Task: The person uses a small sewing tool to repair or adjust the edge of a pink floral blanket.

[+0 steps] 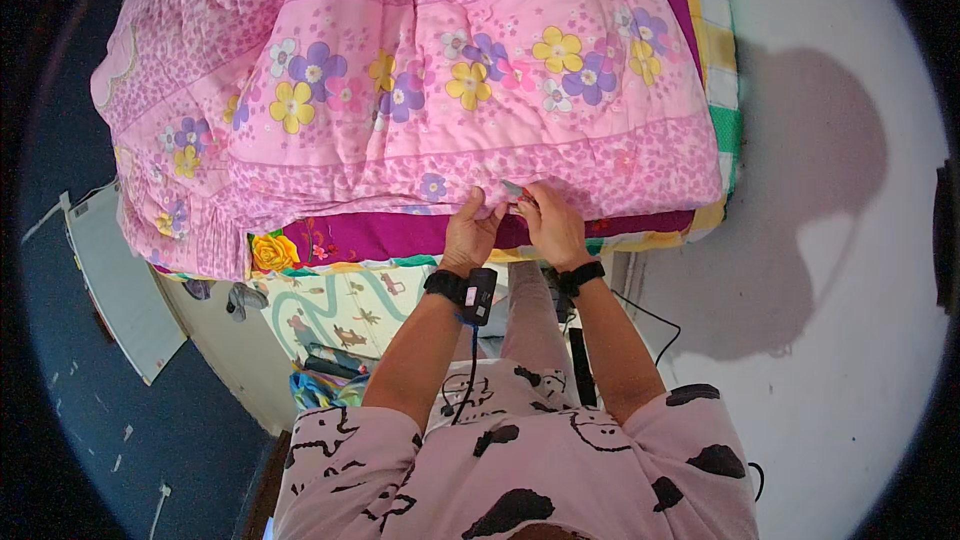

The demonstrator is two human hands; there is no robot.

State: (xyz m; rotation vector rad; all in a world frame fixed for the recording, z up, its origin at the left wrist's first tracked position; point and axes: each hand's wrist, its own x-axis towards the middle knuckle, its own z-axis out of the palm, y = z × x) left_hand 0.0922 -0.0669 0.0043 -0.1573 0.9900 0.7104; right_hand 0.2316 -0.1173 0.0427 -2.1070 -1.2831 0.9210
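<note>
A pink flowered quilt (350, 130) covers the bed, its near edge lying in front of me. My left hand (470, 237) is closed at that edge, thumb up, pinching the fabric. Close beside it, my right hand (555, 230) is closed around a small tool (514, 188) with a grey, blade-like tip and a bit of red near the fingers. It looks like small scissors, though the fingers hide most of it. The tip rests against or just over the quilt's border; which of the two I cannot tell.
Under the quilt shows a purple sheet (390, 238) with a yellow rose, above a green, yellow and white checked layer (722, 70). A patterned play mat (340, 315) lies below the bed's near side. A white panel (125, 285) leans at left. Dark cables hang near my wrists.
</note>
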